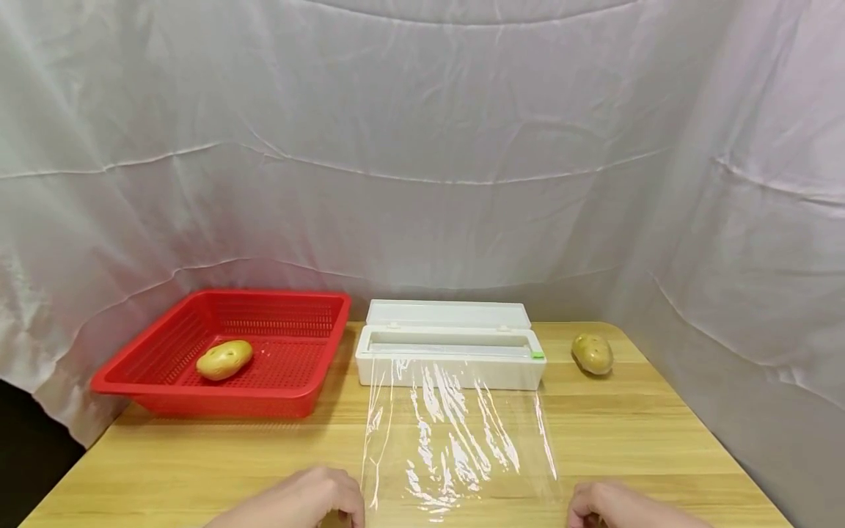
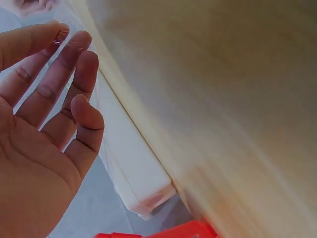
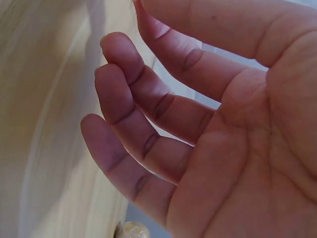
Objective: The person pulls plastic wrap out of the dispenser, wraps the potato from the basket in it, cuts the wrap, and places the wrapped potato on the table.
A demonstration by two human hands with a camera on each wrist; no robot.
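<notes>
A sheet of clear plastic wrap [image 1: 455, 447] stretches from a white dispenser box [image 1: 449, 372] toward the person, over the wooden table. At its near left corner, the left hand [image 1: 326, 499] pinches the film between thumb and index finger; the left wrist view shows film [image 2: 62, 35] at those fingertips, the other fingers loosely bent. On the opposite side the right hand [image 1: 604, 504] is at the near right corner. Its thumb and index finger [image 3: 185, 57] come together at the top of the right wrist view, where the film itself is hard to see.
The dispenser's lid [image 1: 449, 314] stands open at the back, with a small green piece [image 1: 538, 355] at its right end. To the left, a red plastic basket [image 1: 224, 402] holds a potato [image 1: 224, 359]. Another, shiny potato [image 1: 592, 354] lies on the table [image 1: 634, 433] at right.
</notes>
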